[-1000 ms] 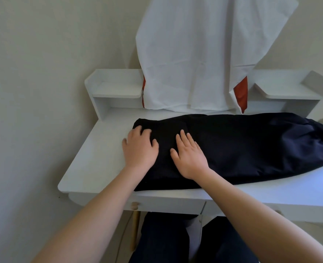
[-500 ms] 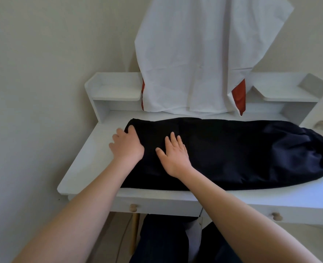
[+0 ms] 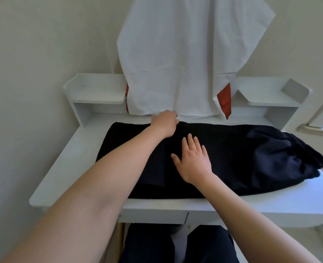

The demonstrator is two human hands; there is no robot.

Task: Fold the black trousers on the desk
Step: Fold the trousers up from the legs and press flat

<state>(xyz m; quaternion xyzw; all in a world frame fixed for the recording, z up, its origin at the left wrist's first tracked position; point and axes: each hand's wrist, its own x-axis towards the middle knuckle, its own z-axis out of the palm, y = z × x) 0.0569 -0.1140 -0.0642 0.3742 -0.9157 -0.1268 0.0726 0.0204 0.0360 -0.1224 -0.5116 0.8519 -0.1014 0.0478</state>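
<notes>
The black trousers (image 3: 242,158) lie lengthwise across the white desk (image 3: 66,168), folded into a long band, with the bunched end hanging off to the right. My left hand (image 3: 165,123) reaches over to the far edge of the trousers, near the middle, with its fingers curled around that edge. My right hand (image 3: 194,161) rests flat on top of the fabric, fingers spread, just right of my left forearm.
A white cloth (image 3: 185,63) with red patches hangs down the wall to the back of the desk. Raised white shelves stand at the back left (image 3: 96,92) and back right (image 3: 270,95). Under the front edge are desk drawers (image 3: 153,217) and my dark-clad legs.
My left hand has moved from the left end of the trousers to their far edge near the middle. My right hand has slid right along the fabric, still flat.
</notes>
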